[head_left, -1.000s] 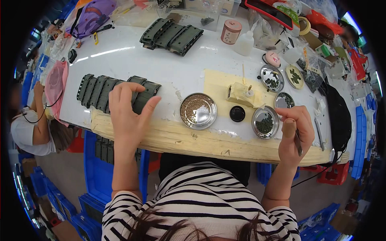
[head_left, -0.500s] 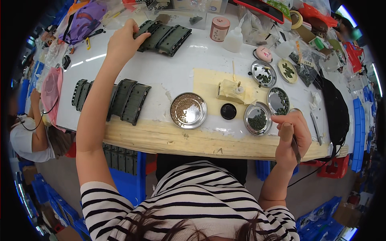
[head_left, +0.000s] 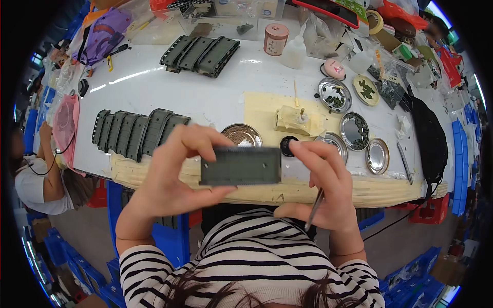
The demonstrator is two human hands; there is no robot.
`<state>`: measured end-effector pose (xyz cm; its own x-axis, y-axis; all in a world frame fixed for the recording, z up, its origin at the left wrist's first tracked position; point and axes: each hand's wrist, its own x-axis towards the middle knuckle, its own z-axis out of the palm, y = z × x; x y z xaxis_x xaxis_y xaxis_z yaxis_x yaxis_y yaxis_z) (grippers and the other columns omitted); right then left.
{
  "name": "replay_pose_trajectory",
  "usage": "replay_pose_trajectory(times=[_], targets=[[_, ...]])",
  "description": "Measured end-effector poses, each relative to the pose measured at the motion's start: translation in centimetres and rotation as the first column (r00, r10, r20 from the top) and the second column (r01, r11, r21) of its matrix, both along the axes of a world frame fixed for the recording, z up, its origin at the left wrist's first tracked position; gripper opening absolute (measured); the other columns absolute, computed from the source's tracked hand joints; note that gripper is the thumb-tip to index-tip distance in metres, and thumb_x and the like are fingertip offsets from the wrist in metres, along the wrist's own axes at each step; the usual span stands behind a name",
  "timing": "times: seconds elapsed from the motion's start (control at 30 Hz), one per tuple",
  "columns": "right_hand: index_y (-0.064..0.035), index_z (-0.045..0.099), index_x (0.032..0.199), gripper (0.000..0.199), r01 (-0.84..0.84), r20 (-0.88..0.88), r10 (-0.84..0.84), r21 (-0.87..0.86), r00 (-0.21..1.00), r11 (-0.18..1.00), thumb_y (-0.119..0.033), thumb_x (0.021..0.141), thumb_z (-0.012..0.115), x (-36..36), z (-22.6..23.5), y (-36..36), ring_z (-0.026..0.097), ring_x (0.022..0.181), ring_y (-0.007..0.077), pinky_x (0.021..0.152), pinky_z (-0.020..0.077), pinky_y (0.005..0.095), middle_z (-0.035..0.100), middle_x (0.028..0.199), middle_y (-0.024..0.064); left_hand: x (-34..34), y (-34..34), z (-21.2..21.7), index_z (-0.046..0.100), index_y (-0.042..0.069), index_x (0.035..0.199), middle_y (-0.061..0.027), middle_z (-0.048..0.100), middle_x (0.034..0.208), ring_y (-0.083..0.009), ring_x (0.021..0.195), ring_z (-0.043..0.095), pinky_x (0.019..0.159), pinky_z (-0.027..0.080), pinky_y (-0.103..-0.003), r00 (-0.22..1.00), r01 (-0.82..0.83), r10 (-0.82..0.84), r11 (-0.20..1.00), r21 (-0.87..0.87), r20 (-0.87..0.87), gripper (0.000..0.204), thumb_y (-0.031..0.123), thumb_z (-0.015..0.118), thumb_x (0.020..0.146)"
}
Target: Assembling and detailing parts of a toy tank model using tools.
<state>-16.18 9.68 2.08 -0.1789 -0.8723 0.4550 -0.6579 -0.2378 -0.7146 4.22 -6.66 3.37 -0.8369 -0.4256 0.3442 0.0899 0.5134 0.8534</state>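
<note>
I hold a flat dark green rectangular plate (head_left: 240, 166) close to the camera, over the table's near edge. My left hand (head_left: 172, 174) grips its left end with thumb below and fingers on top. My right hand (head_left: 321, 185) touches its right end with a finger and also holds a thin metal tool (head_left: 314, 209) pointing down. Behind the plate lie a round metal dish of brown bits (head_left: 241, 134) and a small black cap (head_left: 287, 145).
A row of dark green parts (head_left: 137, 132) lies at the left, another stack (head_left: 201, 54) at the back. Several round metal dishes (head_left: 354, 131) sit right. A white bottle (head_left: 295, 51) and pink jar (head_left: 276, 38) stand far back. A person (head_left: 38, 179) sits left.
My left hand reached to the far stack of green parts, then came back with one plate. My right hand rose from the table edge to meet it.
</note>
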Motion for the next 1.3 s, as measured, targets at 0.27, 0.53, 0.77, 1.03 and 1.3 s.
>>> replay_pose_trajectory(times=[0.27,0.53,0.77,1.03,1.3], targets=[[0.0012,0.059,0.115,0.065,-0.187,-0.012,0.187,-0.102,0.982,0.977,-0.027,0.062,0.085,0.8,0.0,-0.1,0.066,0.071,0.0232,0.06,0.0522,0.0292,0.064,0.091,0.0116,-1.8,5.3,-3.5,0.042,0.004,0.124,-0.0177,0.05,0.126,-0.0256,0.111,0.054,0.091,0.047,-0.037,0.937,0.204,0.001,0.812,0.547,-0.35,0.079,0.009,0.089,0.061],[0.001,0.06,0.109,0.063,-0.135,0.054,0.133,0.046,0.99,0.99,-0.03,0.061,0.086,1.0,0.0,0.8,0.066,0.076,0.0259,0.064,0.053,0.0318,0.065,0.092,0.0139,-3.1,7.4,-7.5,0.039,0.001,0.129,-0.0224,0.045,0.133,-0.0266,0.121,0.049,0.1,0.043,-0.04,0.911,0.29,-0.009,0.724,0.626,-0.412,0.076,0.033,0.081,0.074],[-0.002,0.066,0.095,0.036,0.187,-0.251,-0.201,-0.077,0.947,0.979,-0.015,0.065,0.082,-6.1,4.6,-1.4,0.041,0.053,0.0124,0.051,0.0337,0.0255,0.063,0.082,0.006,-1.8,6.2,-7.8,0.042,-0.004,0.124,-0.0261,0.055,0.12,-0.0322,0.109,0.06,0.09,0.051,-0.041,0.865,0.462,-0.045,0.463,0.757,-0.5,0.074,0.036,0.08,0.074],[-0.0069,0.061,0.1,0.046,0.349,-0.665,-0.252,0.014,0.703,0.937,-0.04,0.072,0.078,-21.9,6.7,-18.0,0.062,0.086,0.0294,0.074,0.0477,0.0384,0.066,0.093,0.0161,-2.4,5.2,-10.3,0.049,-0.009,0.115,-0.02,0.061,0.103,-0.0333,0.105,0.062,0.087,0.054,-0.042,0.725,0.68,-0.067,0.229,0.697,-0.686,0.077,0.039,0.084,0.066],[-0.0051,0.059,0.099,0.063,0.471,-0.732,-0.058,0.375,0.679,0.798,-0.052,0.063,0.08,-24.4,7.1,-25.1,0.06,0.092,0.0283,0.076,0.0469,0.0355,0.064,0.097,0.0156,-2.7,5.6,-10.2,0.048,-0.006,0.118,-0.0213,0.059,0.107,-0.0318,0.106,0.061,0.087,0.055,-0.042,0.673,0.689,0.064,0.31,0.655,-0.737,0.076,0.041,0.082,0.069]])
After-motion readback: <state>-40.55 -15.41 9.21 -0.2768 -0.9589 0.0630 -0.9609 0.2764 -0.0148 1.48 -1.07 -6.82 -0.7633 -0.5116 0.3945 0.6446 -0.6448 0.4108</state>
